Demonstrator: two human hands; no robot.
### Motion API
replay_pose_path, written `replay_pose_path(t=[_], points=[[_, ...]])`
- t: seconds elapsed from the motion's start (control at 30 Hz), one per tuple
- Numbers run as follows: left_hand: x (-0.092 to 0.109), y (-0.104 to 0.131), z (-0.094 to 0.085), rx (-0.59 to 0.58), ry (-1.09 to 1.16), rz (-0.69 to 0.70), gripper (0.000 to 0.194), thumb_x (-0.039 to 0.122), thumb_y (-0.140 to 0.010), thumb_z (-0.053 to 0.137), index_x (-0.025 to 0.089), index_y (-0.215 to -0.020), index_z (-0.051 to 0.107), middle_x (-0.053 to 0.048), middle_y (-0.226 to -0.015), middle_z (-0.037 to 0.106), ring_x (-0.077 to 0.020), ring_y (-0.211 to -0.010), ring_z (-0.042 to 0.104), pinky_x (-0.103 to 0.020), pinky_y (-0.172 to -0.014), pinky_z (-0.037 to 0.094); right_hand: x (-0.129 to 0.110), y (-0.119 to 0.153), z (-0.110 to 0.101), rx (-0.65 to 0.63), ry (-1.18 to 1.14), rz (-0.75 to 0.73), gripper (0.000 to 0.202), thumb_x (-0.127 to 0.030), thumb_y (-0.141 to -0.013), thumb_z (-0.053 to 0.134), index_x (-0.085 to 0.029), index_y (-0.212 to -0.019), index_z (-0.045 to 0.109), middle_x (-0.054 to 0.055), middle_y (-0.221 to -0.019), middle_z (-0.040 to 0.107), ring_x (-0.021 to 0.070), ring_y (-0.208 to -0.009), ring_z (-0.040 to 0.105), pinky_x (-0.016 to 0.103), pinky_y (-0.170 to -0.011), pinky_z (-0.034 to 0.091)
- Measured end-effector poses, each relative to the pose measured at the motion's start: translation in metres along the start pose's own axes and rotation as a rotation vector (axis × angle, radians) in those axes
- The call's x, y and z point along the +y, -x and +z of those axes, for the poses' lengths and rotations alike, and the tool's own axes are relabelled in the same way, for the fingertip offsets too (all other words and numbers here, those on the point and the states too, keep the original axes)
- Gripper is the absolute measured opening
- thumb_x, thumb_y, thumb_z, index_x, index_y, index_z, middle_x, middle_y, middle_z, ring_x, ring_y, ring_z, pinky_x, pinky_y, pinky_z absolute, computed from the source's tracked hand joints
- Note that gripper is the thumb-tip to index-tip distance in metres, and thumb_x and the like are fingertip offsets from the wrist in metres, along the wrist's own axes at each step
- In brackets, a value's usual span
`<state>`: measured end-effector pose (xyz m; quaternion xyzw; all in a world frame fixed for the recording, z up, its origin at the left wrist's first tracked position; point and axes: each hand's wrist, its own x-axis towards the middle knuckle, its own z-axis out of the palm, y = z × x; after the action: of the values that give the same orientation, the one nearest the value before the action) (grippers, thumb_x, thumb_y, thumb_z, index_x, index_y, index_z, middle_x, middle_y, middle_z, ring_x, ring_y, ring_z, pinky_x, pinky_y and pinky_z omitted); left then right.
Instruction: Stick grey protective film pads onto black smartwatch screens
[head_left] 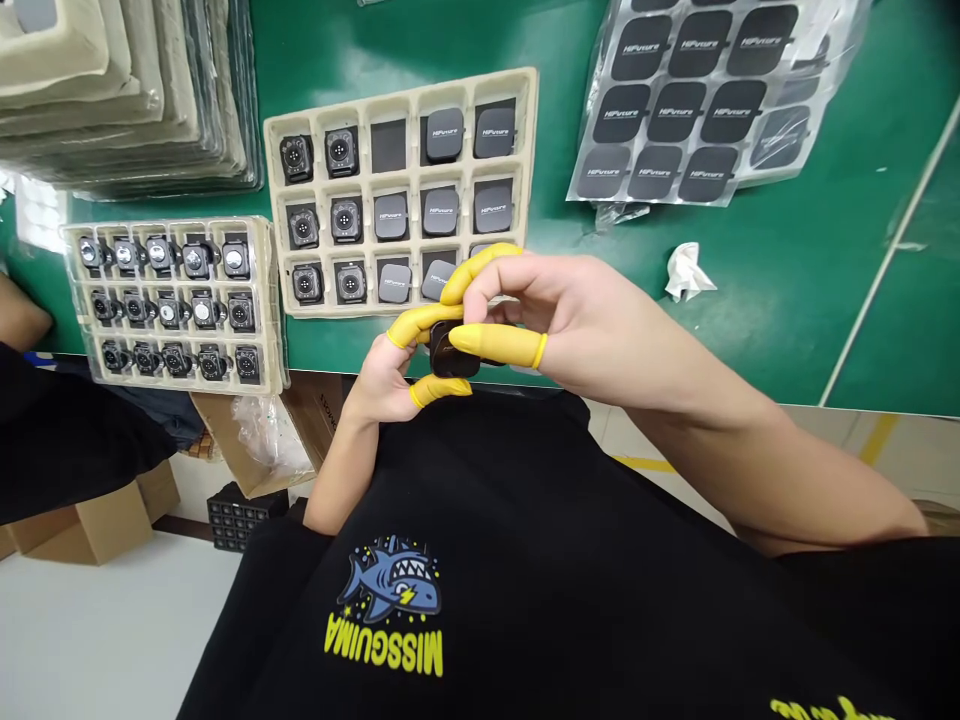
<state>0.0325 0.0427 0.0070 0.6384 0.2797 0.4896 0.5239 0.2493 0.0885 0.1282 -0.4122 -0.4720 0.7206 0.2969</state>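
Note:
Both my hands meet at the front edge of the green table, yellow finger cots on their thumbs and fingers. Between the thumb and finger of my left hand (397, 365) is a dark square smartwatch body (454, 352). My right hand (540, 310) pinches the same watch from the other side, its thumb across the face. Just beyond lies a cream tray (401, 92) of watch bodies. Its two left columns show watches with their sensor backs up; other pockets hold pieces with dark HiFuture films. One back-row pocket (388, 146) shows only its dark bottom.
Sheets of HiFuture films (681, 110) lie at the back right, near a crumpled white tissue (686, 272). A second watch tray (176, 305) is at the left, below tall stacked trays (142, 100). Another person's arm (19, 310) shows at far left; cardboard boxes (112, 515) stand below.

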Motion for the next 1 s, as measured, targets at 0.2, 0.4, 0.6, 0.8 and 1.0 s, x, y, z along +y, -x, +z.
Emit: replay_pose_path(t=[0.2,0.4,0.6,0.8,1.0], points=[[-0.0011,0.0043,-0.0009,0.001,-0.017,-0.064,0.079,0.065,-0.091,0.087,0.032,-0.156,0.059,-0.01,-0.136,0.079,-0.0329,-0.121,0.083,-0.048,-0.105,0.07,-0.0032,0.0026,-0.0017,-0.007,0.076,0.017,0.035,-0.048,-0.081,0.1,-0.025,-0.077,0.073,0.006,-0.112,0.073,0.0244,-0.096,0.067,0.035,-0.072,0.059],[-0.0007,0.0045,-0.0011,0.001,-0.024,-0.084,0.08,0.068,-0.09,0.087,0.032,-0.156,0.059,-0.01,-0.133,0.08,-0.032,-0.116,0.084,-0.047,-0.102,0.07,-0.0024,0.0029,-0.0022,-0.008,0.078,0.013,0.036,-0.051,-0.082,0.099,-0.025,-0.078,0.074,0.006,-0.112,0.074,0.0251,-0.097,0.067,0.037,-0.074,0.059],[-0.0013,0.004,-0.0035,-0.019,-0.034,-0.101,0.084,0.068,-0.087,0.089,0.03,-0.155,0.06,-0.01,-0.132,0.08,-0.0318,-0.117,0.083,-0.045,-0.102,0.07,-0.0045,0.0027,-0.0036,-0.018,0.034,0.031,0.037,-0.05,-0.078,0.102,-0.026,-0.076,0.074,0.006,-0.114,0.074,0.0268,-0.098,0.068,0.04,-0.075,0.061],[-0.001,0.0035,-0.0023,-0.014,-0.021,-0.092,0.081,0.066,-0.089,0.088,0.032,-0.156,0.059,-0.01,-0.135,0.08,-0.0315,-0.118,0.083,-0.045,-0.102,0.07,0.0006,0.0014,-0.0023,-0.016,0.024,0.006,0.035,-0.048,-0.08,0.1,-0.025,-0.077,0.074,0.006,-0.112,0.074,0.0244,-0.094,0.068,0.039,-0.077,0.06],[0.0015,0.0017,-0.0011,0.0,-0.02,-0.033,0.077,0.061,-0.092,0.088,0.032,-0.157,0.059,-0.01,-0.132,0.081,-0.0291,-0.115,0.085,-0.041,-0.1,0.07,0.0041,-0.0001,-0.001,-0.002,0.026,-0.012,0.034,-0.046,-0.08,0.1,-0.025,-0.076,0.073,0.005,-0.109,0.073,0.0234,-0.093,0.067,0.036,-0.072,0.058]])
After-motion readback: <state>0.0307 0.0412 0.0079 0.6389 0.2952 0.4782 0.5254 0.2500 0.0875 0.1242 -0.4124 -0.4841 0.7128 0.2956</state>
